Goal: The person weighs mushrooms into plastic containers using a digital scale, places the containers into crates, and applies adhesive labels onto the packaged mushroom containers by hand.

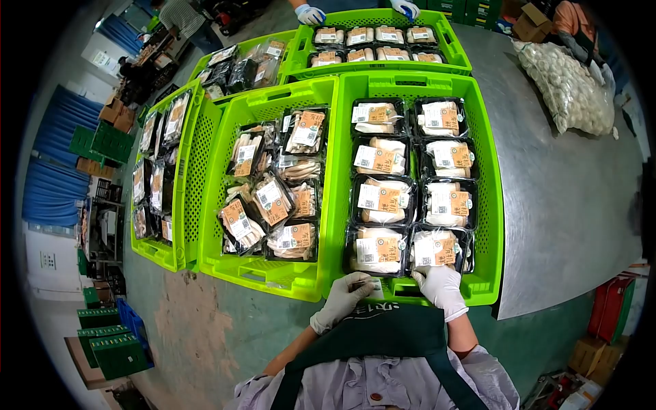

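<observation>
Both my hands wear white gloves at the near end of a green crate [486, 205] holding two columns of black trays with pale mushrooms, wrapped and labelled. My right hand [441, 285] has its fingers closed on the near edge of the front right tray [435, 250]. At the crate's near rim, my left hand [350, 295] pinches a small clear piece with a white label [376, 288], just below the front left tray [377, 251]. To the left, another green crate [307, 279] holds trays of browner mushrooms, some stacked loosely and tilted.
A co-worker's gloved hands [311, 14] are at the far crate [454, 58]. More crates of trays stand at left. A big bag of white mushrooms [566, 87] lies on the metal table [547, 225]. Another person [577, 27] is behind it.
</observation>
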Demonstrator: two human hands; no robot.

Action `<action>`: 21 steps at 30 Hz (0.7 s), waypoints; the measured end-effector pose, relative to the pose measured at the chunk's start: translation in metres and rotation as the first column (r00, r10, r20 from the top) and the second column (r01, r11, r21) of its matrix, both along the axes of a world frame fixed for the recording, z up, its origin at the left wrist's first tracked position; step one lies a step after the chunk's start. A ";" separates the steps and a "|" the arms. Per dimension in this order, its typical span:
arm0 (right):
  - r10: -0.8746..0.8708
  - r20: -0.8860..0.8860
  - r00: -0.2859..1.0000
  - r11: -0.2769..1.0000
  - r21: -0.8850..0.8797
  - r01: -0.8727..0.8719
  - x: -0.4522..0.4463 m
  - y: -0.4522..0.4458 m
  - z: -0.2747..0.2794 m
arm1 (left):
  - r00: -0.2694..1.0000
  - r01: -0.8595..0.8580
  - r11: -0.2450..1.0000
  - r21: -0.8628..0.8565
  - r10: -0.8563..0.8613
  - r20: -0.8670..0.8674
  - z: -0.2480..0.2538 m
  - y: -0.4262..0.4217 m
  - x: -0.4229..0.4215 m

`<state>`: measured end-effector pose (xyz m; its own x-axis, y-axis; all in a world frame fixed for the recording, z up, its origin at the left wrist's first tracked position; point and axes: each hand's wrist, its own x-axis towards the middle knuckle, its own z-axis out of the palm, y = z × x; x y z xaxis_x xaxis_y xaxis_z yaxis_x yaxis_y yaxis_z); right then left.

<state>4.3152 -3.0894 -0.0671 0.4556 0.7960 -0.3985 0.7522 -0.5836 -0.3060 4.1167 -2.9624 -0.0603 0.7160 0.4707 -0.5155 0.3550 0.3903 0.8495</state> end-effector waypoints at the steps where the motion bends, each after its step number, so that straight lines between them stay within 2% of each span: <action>1: 0.001 0.002 1.000 1.000 0.000 -0.001 0.000 0.000 -0.001 | 1.000 0.000 1.000 0.000 0.000 0.000 0.000 0.000 0.000; 9: 0.002 0.002 1.000 0.999 0.037 -0.003 0.000 -0.001 -0.001 | 0.999 -0.032 0.999 -0.038 0.033 0.037 0.005 0.000 0.004; 21: -0.001 0.012 1.000 1.000 0.000 0.001 0.000 0.001 0.003 | 0.998 -0.045 0.999 -0.026 0.046 0.045 0.001 0.000 0.003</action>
